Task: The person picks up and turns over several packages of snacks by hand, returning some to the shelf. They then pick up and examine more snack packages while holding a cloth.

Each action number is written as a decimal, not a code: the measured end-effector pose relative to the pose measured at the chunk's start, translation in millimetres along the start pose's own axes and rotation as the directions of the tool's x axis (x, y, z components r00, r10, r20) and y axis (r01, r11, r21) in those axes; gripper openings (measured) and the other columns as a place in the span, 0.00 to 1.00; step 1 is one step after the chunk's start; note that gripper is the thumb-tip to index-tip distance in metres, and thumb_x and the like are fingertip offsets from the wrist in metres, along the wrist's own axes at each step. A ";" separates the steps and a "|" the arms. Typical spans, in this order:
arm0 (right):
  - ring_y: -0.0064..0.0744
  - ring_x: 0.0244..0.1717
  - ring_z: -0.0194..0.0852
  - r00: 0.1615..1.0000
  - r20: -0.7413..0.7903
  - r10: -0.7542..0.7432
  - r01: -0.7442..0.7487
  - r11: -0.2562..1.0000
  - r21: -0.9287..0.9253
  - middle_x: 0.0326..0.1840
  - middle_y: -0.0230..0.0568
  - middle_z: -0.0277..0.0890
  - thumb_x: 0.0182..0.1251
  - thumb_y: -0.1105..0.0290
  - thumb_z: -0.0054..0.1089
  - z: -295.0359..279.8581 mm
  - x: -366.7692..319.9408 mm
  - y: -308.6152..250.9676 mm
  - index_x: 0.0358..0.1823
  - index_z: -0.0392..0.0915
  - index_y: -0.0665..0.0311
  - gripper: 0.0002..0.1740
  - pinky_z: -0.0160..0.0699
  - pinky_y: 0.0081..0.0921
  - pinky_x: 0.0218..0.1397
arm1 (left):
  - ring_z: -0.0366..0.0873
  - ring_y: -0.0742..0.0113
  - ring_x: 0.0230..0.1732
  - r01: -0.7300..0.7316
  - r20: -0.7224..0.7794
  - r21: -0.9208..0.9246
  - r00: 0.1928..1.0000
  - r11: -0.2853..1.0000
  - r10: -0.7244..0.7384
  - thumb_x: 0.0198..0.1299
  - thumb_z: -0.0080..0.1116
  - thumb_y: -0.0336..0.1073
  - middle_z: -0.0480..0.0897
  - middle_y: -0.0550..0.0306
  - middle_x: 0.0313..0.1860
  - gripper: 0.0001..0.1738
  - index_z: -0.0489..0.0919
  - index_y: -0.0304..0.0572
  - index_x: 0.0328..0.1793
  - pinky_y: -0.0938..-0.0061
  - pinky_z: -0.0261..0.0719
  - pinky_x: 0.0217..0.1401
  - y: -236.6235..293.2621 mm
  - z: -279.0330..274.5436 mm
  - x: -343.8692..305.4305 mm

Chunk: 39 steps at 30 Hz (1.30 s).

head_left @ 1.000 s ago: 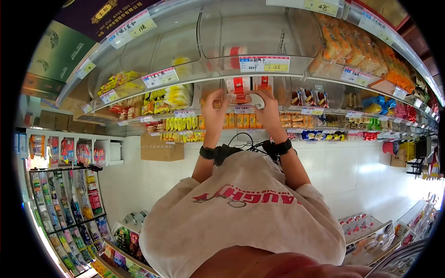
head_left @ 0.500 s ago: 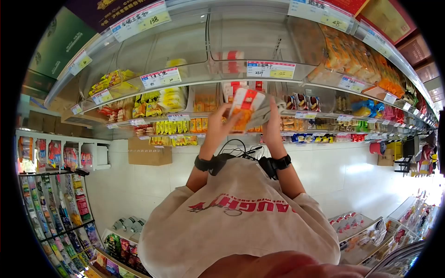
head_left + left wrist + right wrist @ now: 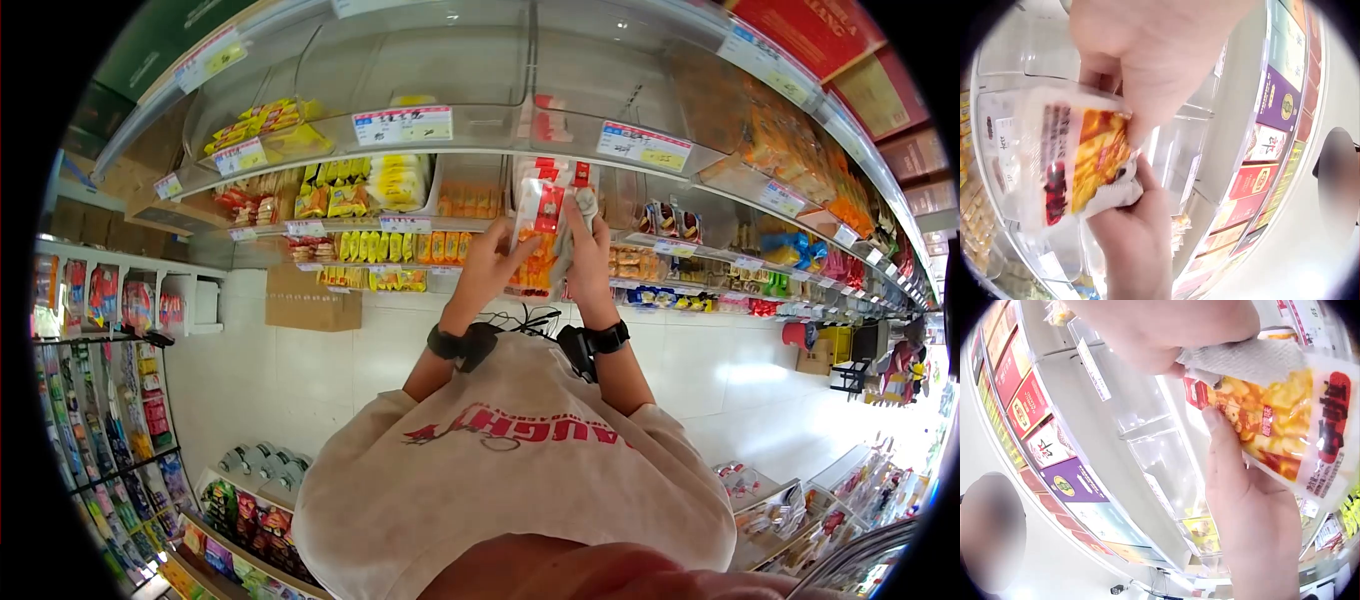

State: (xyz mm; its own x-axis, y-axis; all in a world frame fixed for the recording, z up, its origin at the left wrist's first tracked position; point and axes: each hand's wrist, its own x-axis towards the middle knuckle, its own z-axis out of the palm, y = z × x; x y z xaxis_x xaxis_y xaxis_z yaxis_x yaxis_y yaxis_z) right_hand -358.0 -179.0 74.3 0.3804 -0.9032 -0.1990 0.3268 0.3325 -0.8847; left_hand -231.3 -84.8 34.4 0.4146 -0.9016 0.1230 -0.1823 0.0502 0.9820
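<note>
In the head view, my left hand (image 3: 490, 268) grips a flat snack packet (image 3: 1100, 156), red and white with a picture of yellow-orange food. The left thumb lies across the packet's front, and the fingers go behind it, as the right wrist view shows. My right hand (image 3: 590, 262) pinches a crumpled grey-white cloth (image 3: 1250, 359). The cloth lies against one edge of the packet, beside the food picture. Both hands are close together in front of the snack shelf (image 3: 470, 225). Similar red-and-white packets (image 3: 545, 168) stand in the compartment just behind them.
Yellow packets (image 3: 400, 180) fill compartments to the left, and orange-wrapped snacks (image 3: 790, 140) lie to the upper right. Price tags (image 3: 645, 145) line the shelf edges. A cardboard box (image 3: 312, 298) sits on the floor below left.
The packet has turned from nearly edge-on to face up, then more upright. The cloth has moved to the packet's right edge. The head view has shifted, so the shelves appear displaced.
</note>
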 end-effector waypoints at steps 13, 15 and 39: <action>0.51 0.79 0.61 0.753 0.609 -0.249 0.638 0.503 -0.583 0.78 0.64 0.61 0.64 0.79 0.54 50.4 -30.6 43.4 0.77 0.60 0.69 0.37 0.56 0.45 0.79 | 0.75 0.74 0.48 0.218 0.047 -0.153 0.976 0.964 -0.213 0.80 0.44 0.51 0.81 0.57 0.47 0.27 0.73 0.30 0.64 0.76 0.73 0.55 8.5 -46.8 -31.7; 0.54 0.83 0.49 0.737 0.628 -0.251 0.667 0.425 -0.612 0.81 0.64 0.53 0.67 0.76 0.54 62.0 -50.3 42.9 0.79 0.55 0.71 0.38 0.44 0.46 0.83 | 0.74 0.74 0.48 0.227 -0.033 -0.326 0.968 0.918 -0.250 0.80 0.43 0.51 0.79 0.58 0.46 0.27 0.73 0.28 0.62 0.75 0.73 0.54 11.9 -47.7 -34.4; 0.16 0.34 0.75 0.927 0.347 -0.141 0.281 0.875 -0.393 0.36 0.30 0.81 0.73 0.65 0.63 -21.6 -43.3 -10.3 0.48 0.81 0.69 0.13 0.76 0.21 0.37 | 0.64 0.89 0.25 0.069 -0.145 -0.230 0.984 0.971 -0.105 0.71 0.63 0.39 0.73 0.75 0.24 0.13 0.85 0.37 0.51 0.84 0.57 0.24 36.9 -8.6 -17.9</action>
State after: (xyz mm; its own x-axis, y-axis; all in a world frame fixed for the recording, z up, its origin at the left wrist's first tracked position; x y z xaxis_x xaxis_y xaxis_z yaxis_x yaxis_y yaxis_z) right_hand -396.5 -149.2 82.9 0.6066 -0.7902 0.0868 0.0525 -0.0692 -0.9962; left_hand -237.7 -63.1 69.6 0.5560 -0.8302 0.0391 0.0572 0.0852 0.9947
